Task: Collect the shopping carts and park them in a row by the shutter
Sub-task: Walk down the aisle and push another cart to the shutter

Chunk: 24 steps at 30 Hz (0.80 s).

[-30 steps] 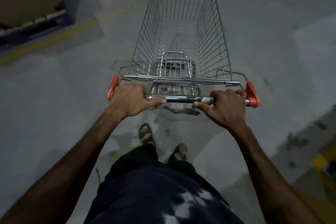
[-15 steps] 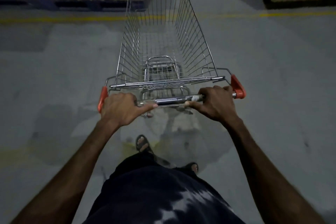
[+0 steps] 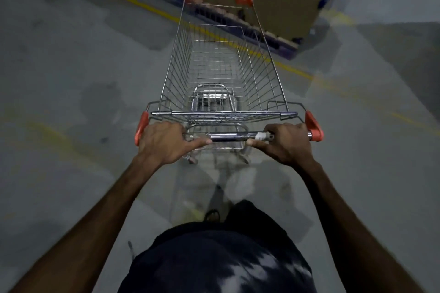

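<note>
An empty wire shopping cart with orange corner caps stands right in front of me, its basket pointing away. My left hand grips the left end of the cart handle. My right hand grips the right end, beside the orange cap. A folded child seat lies inside the basket near the handle. No shutter and no other cart is in view.
Stacked cardboard boxes on dark blue pallets stand just beyond the cart's front, running from top centre to the right. A yellow floor line runs diagonally along them. Grey concrete floor spreads left and right.
The cart and I have turned: the yellow line and pallets, level across the top half a second ago, now run diagonally, and the boxes sit closer to the cart's front.
</note>
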Each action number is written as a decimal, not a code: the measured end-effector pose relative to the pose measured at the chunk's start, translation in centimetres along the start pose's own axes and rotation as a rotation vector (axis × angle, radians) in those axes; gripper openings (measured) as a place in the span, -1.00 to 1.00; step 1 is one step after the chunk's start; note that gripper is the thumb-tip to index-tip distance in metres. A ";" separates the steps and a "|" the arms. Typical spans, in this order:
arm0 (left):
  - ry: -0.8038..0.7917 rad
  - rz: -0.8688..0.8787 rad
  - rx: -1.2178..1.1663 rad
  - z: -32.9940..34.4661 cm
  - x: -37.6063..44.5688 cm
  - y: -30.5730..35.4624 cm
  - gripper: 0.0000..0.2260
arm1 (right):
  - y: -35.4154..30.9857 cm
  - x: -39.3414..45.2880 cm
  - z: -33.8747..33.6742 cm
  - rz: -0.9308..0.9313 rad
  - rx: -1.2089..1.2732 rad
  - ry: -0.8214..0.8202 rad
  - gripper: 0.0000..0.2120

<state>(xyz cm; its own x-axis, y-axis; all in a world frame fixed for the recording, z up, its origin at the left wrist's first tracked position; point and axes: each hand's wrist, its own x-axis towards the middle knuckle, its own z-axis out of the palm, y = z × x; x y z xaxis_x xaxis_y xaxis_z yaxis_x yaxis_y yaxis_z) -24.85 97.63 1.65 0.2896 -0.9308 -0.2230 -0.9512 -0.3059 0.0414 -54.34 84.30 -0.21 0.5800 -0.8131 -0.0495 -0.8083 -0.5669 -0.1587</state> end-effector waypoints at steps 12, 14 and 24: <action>0.074 -0.375 -0.043 -3.0 15.0 -19.8 -0.12 | -14.3 33.6 0.1 -0.447 -0.048 -0.105 -0.29; 0.046 -0.429 -0.067 -4.3 18.1 -23.4 -0.12 | -17.4 39.5 0.0 -0.490 -0.046 -0.099 -0.22; -0.021 -0.678 -0.160 -8.4 30.2 -44.3 -0.04 | -36.2 65.1 0.9 -0.768 -0.133 -0.300 -0.14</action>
<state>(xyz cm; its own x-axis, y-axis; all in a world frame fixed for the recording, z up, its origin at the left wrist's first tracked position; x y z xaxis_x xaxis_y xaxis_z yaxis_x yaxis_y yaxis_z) 26.91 81.43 1.28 0.8108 -0.5200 -0.2688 -0.5328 -0.8458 0.0293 12.83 52.00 1.44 0.9616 -0.1355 -0.2386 -0.1718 -0.9754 -0.1383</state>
